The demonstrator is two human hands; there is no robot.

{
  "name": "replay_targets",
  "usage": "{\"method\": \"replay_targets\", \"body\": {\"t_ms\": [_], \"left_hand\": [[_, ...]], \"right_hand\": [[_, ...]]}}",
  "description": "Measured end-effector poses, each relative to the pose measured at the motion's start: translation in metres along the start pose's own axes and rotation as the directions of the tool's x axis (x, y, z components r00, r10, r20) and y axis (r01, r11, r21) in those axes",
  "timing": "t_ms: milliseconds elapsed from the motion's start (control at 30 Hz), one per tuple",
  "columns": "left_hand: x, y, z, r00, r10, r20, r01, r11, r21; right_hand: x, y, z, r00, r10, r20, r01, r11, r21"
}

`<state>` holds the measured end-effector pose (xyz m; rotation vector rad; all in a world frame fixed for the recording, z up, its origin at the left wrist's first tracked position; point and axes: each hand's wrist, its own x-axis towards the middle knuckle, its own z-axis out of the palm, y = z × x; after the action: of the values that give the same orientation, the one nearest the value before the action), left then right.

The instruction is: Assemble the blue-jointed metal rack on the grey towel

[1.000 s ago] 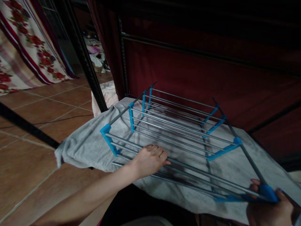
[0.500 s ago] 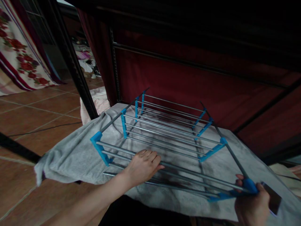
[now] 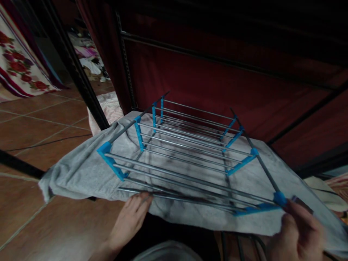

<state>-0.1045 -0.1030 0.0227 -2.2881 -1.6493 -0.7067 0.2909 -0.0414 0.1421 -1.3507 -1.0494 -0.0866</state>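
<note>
Down comes the left hand (image 3: 133, 215) from the upper rail (image 3: 190, 177) — fingers curled beside the front rod (image 3: 176, 197), grip impossible to tell! Right hand (image 3: 297, 230), fingers bent at a blue corner (image 3: 279, 199), hold unclear — and the metal rack (image 3: 187, 137) sits on the grey blanket (image 3: 81, 174).

Bed (image 3: 268, 165), low, spread with a grey blanket (image 3: 81, 170). Blanket rumpled toward left corner, where it droops over the edge; flatter to the right. On it: a metal rack (image 3: 190, 177) with blue brackets, spanning much of the surface. Loose metal rod (image 3: 174, 197) along the near edge. Right side: small dark flat object (image 3: 302, 204), partly hidden, identity unclear.
</note>
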Motion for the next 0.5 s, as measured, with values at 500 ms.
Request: {"method": "replay_targets", "body": {"t_ms": [500], "left_hand": [[-0.015,-0.067,0.01,0.908,-0.325,0.265,0.238,0.919,0.314]], "right_hand": [[-0.18,-0.04,0.118,0.015,-0.408,0.913,0.484,0.802,0.351]]}}
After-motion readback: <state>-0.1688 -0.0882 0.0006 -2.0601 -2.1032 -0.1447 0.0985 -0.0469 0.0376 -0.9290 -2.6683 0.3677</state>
